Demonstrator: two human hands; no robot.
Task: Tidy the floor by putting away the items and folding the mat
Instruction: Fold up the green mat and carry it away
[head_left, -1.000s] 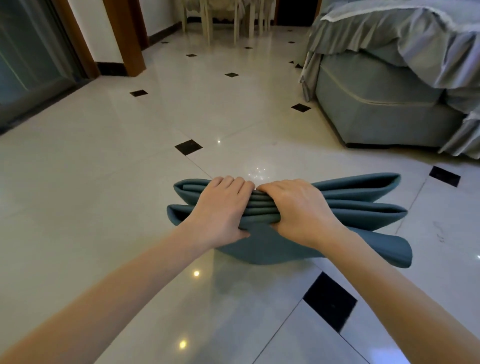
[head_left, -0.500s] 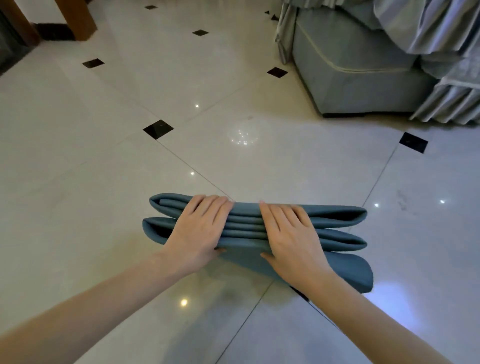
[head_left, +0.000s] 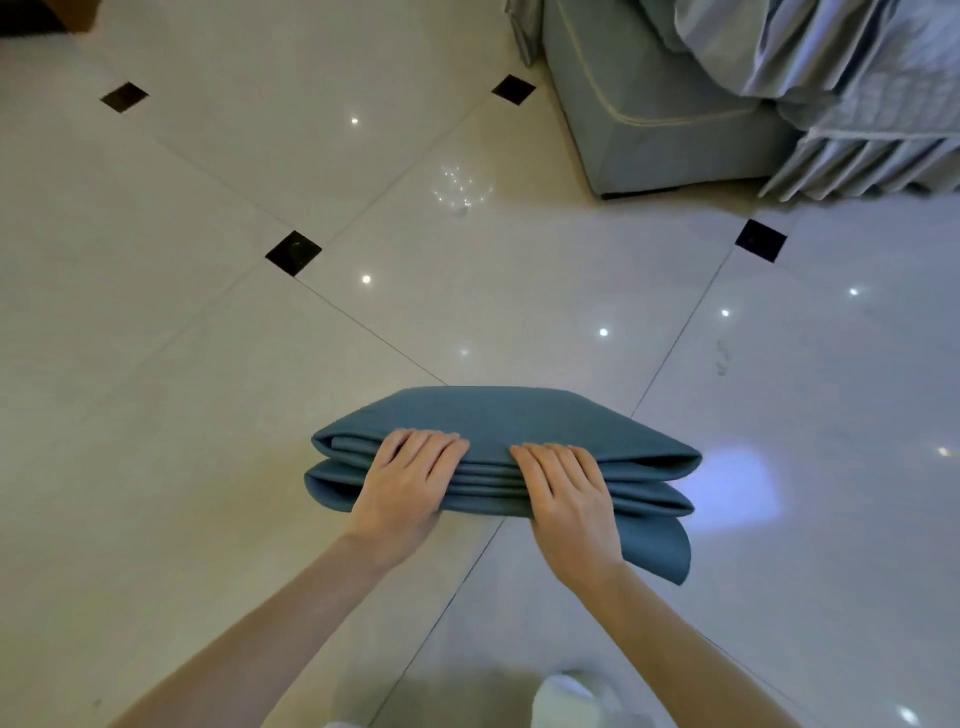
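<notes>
A teal mat (head_left: 498, 415) is folded into a thick stack of layers low over the pale tiled floor (head_left: 208, 364). My left hand (head_left: 410, 478) holds the near edge of the stack left of its middle, fingers laid over the top. My right hand (head_left: 566, 493) holds the same edge just to the right, fingers also over the top. Both thumbs are tucked under the layers and hidden. One loose layer hangs lower at the right end. Whether the stack touches the floor I cannot tell.
A grey-blue sofa (head_left: 649, 104) with a ruffled grey cover (head_left: 857, 78) stands at the far right. Small black diamond tiles (head_left: 293, 252) dot the floor. A white slipper tip (head_left: 566, 696) shows at the bottom edge.
The mat has come down and nearer to me, and its flared ends have flattened. My view has tilted downward. Both hands keep hold of the same edge.
</notes>
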